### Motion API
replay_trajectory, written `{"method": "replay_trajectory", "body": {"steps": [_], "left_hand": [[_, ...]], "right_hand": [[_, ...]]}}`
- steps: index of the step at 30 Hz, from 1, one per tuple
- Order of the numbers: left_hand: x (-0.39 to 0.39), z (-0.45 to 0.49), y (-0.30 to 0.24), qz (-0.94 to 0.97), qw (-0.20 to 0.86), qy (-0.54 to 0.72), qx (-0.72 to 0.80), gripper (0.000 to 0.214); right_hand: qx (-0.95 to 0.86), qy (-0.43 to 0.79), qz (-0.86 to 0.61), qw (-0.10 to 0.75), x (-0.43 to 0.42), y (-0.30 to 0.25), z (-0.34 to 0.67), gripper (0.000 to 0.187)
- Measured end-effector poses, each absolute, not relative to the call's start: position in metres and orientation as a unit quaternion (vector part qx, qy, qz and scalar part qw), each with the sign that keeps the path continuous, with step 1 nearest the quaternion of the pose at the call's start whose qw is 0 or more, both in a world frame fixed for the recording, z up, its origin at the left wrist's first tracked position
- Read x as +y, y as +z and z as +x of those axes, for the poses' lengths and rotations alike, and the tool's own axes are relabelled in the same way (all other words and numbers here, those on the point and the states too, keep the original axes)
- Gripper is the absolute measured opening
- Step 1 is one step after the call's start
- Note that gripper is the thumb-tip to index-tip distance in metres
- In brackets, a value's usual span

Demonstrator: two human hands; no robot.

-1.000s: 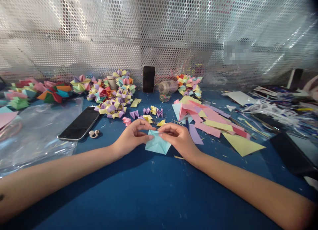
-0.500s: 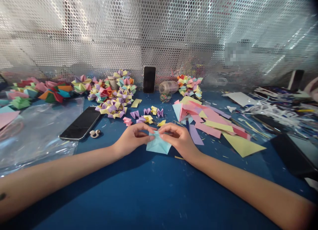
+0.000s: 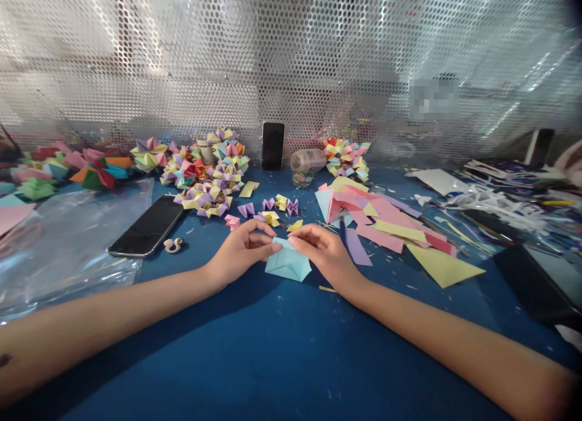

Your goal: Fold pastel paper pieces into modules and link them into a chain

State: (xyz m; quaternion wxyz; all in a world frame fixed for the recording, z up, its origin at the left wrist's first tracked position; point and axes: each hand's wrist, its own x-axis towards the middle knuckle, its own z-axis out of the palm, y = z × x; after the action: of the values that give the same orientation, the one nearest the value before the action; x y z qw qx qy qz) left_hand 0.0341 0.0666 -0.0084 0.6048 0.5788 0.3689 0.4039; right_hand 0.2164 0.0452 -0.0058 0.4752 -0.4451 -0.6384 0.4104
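Observation:
A light blue sheet of origami paper (image 3: 289, 263) with crease lines is held just above the blue table (image 3: 254, 348). My left hand (image 3: 245, 250) pinches its upper left edge between thumb and fingers. The upper right edge is in the closed thumb and fingers of my right hand (image 3: 325, 254). Behind the hands lie several small folded paper pieces, among them a purple one (image 3: 247, 210), a yellow one (image 3: 271, 218) and a pink one (image 3: 232, 221).
Finished paper clusters (image 3: 207, 196) stand back left, near a propped phone (image 3: 273, 146) and a tipped jar (image 3: 309, 160). A black phone (image 3: 146, 227) and earbuds (image 3: 173, 245) lie left. Coloured paper sheets (image 3: 386, 218) are piled right, with paper scraps (image 3: 491, 199) beyond.
The blue paper has shifted slightly left and tilted between my hands. My right thumb has slid a little toward its top edge. Other things stay put.

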Motion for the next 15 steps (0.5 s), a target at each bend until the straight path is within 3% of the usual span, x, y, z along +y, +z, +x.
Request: {"method": "replay_trajectory", "body": {"steps": [15], "left_hand": [[0.0659,0.0331,-0.0091,0.593,0.599,0.421,0.335,0.034]], "right_hand": [[-0.659,0.411,-0.451,0.44,0.0427,-0.0075,0.2163,0.017]]}}
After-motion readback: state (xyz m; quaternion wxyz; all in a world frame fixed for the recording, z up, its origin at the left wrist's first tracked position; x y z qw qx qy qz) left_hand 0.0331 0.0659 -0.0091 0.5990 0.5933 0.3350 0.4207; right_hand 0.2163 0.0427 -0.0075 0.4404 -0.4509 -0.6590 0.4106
